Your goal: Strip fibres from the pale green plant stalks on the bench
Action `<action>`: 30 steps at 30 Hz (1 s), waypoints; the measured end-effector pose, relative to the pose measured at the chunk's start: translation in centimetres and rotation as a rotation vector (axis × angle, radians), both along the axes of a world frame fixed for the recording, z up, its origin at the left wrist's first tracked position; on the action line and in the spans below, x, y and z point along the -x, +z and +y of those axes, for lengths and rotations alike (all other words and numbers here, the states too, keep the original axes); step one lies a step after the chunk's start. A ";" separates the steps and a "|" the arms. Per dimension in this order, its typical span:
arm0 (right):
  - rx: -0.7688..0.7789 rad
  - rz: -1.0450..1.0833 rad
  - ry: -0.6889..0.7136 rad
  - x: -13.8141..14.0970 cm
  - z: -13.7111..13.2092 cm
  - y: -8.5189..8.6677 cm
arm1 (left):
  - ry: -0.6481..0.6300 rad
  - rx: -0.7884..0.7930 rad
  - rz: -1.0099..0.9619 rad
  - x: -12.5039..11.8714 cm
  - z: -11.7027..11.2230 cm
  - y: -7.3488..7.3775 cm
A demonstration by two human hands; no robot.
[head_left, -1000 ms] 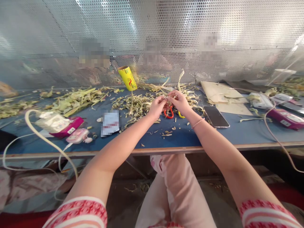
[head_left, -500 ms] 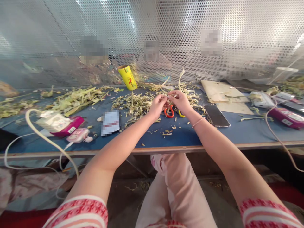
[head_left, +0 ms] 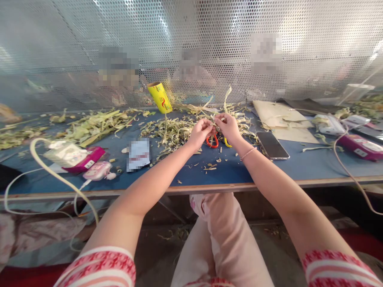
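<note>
My left hand (head_left: 201, 133) and my right hand (head_left: 228, 126) meet over the middle of the blue table, fingertips pinched close together. Between them is a small pale piece, too small to make out; it resembles the dried plant strips around it. Just below my fingers lie scissors with a red handle loop (head_left: 212, 140) and a yellow handle loop (head_left: 228, 142); their blades are hidden. Behind and to the left of my hands spreads a heap of dry, pale green plant strips (head_left: 176, 129). A dark phone (head_left: 273, 146) lies right of my right wrist.
A yellow cardboard tube (head_left: 160, 97) leans on a stalk behind the heap. At left are more leaves (head_left: 98, 125), a pixelated card (head_left: 139, 155), a magenta power strip (head_left: 86, 161) and cables. Tan paper sheets (head_left: 279, 113) and another magenta strip (head_left: 360, 146) lie right. Perforated metal panelling (head_left: 221, 48) stands behind.
My right hand's fingers have shifted slightly right and down, while the left stays nearly in place. The fingertips still work close together. The view has moved very slightly.
</note>
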State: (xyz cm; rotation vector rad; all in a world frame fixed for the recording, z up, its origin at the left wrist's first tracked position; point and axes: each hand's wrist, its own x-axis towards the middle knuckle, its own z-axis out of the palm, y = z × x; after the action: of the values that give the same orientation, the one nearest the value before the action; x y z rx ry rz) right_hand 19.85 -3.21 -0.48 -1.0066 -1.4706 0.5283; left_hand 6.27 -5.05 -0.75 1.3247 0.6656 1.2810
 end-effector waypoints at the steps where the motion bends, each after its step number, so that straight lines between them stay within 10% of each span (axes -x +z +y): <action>1: 0.004 0.008 -0.006 0.0 0.1 -0.1 | -0.008 -0.017 -0.001 0.0 0.1 -0.1; 30: 0.039 -0.009 0.110 -0.1 -0.1 0.1 | 0.019 0.136 -0.030 0.0 0.2 0.4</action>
State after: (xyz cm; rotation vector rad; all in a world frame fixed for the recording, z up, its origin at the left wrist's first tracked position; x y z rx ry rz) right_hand 19.91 -3.32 -0.41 -0.9636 -1.5348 0.6348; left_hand 6.27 -4.88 -0.38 1.1888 0.7325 1.2461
